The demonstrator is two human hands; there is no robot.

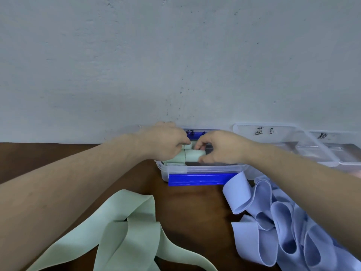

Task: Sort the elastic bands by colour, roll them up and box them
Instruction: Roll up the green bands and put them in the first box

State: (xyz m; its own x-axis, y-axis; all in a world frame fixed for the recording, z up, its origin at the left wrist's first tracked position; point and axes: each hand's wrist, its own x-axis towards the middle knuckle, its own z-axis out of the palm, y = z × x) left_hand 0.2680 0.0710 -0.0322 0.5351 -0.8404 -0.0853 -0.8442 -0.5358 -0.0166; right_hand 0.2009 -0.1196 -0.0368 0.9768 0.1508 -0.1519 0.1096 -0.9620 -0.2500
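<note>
**Green roll held crosswise over the box, both hands on it**

Both hands are at the clear plastic box, the one with blue tape on its front wall. Left hand grips the left end of a rolled pale green band; right hand pinches the right end. Fingers of both hands are closed around the roll, not spread. A thin black line, a thread or a tie, crosses the roll near the left hand; can't tell which.

Key relation: the roll's long axis runs left-right, parallel to the box's front wall, sitting between the two hands just above or at the rim. Another green roll already lies in the box, front-left, just below the held one. Whether the held roll touches it is hidden by the left hand.

Neither hand is nearer; each has one end. Likely step: seating the roll down into the box beside the one already in there, keeping it wound.

Still loose on the table: unrolled green bands front-left, a heap of lavender-blue bands front-right under the right forearm. More clear boxes with handwritten labels sit at right against the wall. Task looks early to mid.
</note>
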